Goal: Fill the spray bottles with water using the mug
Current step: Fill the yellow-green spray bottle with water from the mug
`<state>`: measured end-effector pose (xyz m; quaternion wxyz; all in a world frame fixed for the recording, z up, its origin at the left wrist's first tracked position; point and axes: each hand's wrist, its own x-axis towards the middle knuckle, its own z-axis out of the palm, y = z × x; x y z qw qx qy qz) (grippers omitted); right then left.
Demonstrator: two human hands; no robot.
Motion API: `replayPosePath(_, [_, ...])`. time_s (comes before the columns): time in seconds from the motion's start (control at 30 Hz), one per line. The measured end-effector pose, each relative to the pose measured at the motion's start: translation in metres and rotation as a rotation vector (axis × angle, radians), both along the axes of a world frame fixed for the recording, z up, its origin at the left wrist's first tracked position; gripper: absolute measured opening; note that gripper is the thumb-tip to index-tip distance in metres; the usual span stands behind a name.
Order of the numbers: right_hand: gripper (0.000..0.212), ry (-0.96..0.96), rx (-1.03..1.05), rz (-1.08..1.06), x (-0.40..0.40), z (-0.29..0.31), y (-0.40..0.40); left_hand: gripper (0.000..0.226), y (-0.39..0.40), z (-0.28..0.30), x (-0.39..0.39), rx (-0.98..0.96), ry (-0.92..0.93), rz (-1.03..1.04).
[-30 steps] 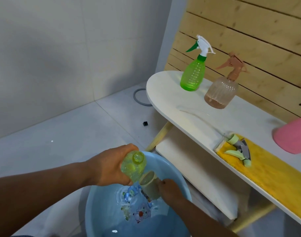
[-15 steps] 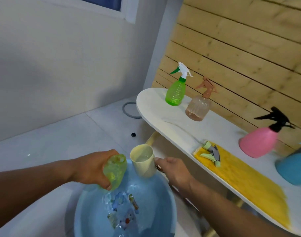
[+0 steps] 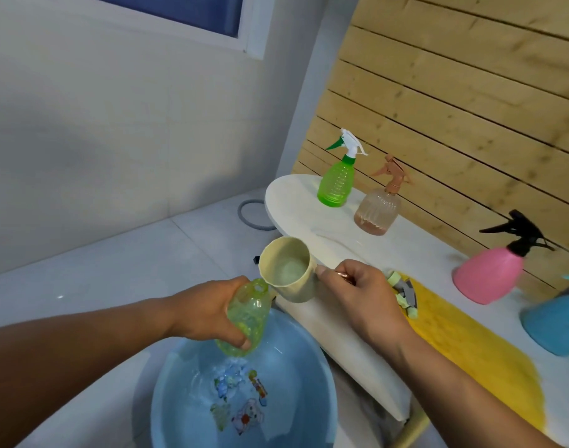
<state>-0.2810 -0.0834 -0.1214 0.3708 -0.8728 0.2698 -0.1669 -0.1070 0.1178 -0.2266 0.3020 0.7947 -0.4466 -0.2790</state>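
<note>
My left hand (image 3: 208, 310) grips an open, capless yellow-green bottle (image 3: 247, 315), tilted over the blue basin (image 3: 296, 357) of water. My right hand (image 3: 360, 295) holds a cream mug (image 3: 289, 270) by its handle, tipped toward the bottle's mouth with water inside. The mug's lip is just above and right of the bottle opening. A loose spray head (image 3: 403, 294) lies on the yellow cloth (image 3: 470, 354), partly hidden by my right hand.
On the white table (image 3: 309, 205) stand a green spray bottle (image 3: 336, 179), a peach one (image 3: 382, 205), a pink one (image 3: 493, 270) with black trigger, and a blue container (image 3: 558, 321) at the right edge. A grey ring (image 3: 251, 215) lies on the floor; wooden slats back the table.
The mug rose out of the basin with water and came up beside the bottle's mouth, tipping toward it. The left hand lifted the bottle slightly. The view tilted up.
</note>
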Motion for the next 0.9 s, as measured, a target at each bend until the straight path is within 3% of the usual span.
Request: replayPosePath(0.9, [0.040, -0.085, -0.450, 0.044, -0.010, 0.018, 0.013, 0.066, -0.005, 0.005, -0.001, 0.009, -0.037, 0.003])
